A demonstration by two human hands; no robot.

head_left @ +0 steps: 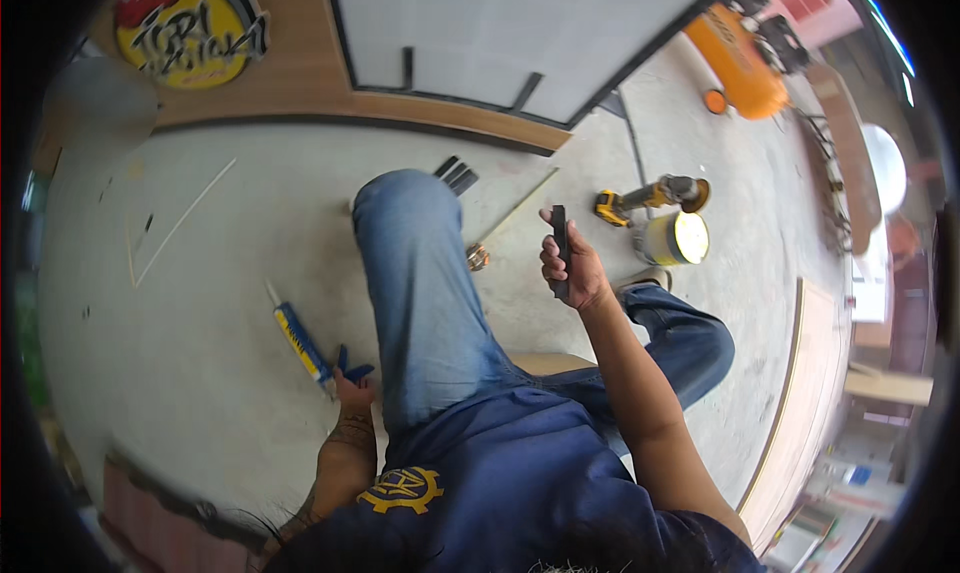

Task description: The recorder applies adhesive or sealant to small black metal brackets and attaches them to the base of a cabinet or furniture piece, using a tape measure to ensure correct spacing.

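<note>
A blue caulking gun [300, 341] with a blue and yellow cartridge is low on my left, its pale nozzle pointing up and away from me. My left hand [354, 389] is closed at its blue handle; part of the fingers is hidden. Held up in front of me on the right is a short black bar [560, 253], with the fingers and thumb of my right hand [578, 269] wrapped round it. Beyond my raised left knee, several similar black pieces [457, 176] lie on the floor.
A tape measure [478, 258] lies with its yellow blade out. An angle grinder [650, 198] rests beside an open can [675, 239]. A wood-framed panel [460, 118] with a round sign [190, 33] stands ahead. An orange air compressor [738, 65] is far right; a wooden board [795, 393] lies nearer.
</note>
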